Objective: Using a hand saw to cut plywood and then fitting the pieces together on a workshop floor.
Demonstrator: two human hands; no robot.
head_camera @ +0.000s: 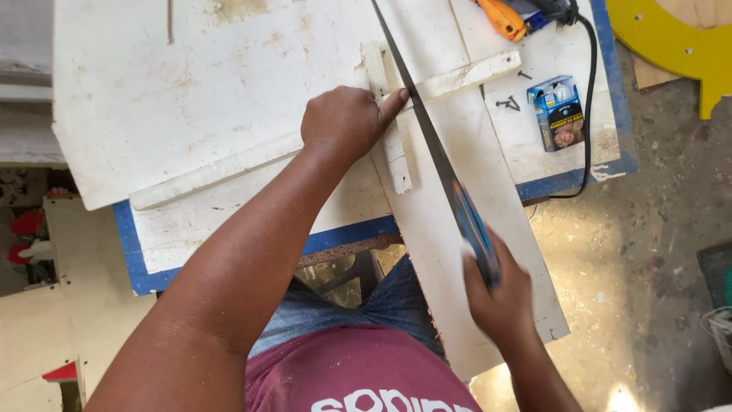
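Overhead, right hand [499, 297] is gripping the handsaw [438, 149], fingers wrapped round its handle; left hand [347, 122] is pressing a white wooden strip [393, 145], fingers flat, onto the counter [229, 229].

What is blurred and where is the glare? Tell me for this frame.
Head view: the right hand and the saw handle it grips are smeared by motion blur; the left hand on the white strip is sharp; sunlight blows out a patch of floor at the bottom edge; soft shadow lies beneath the white board.
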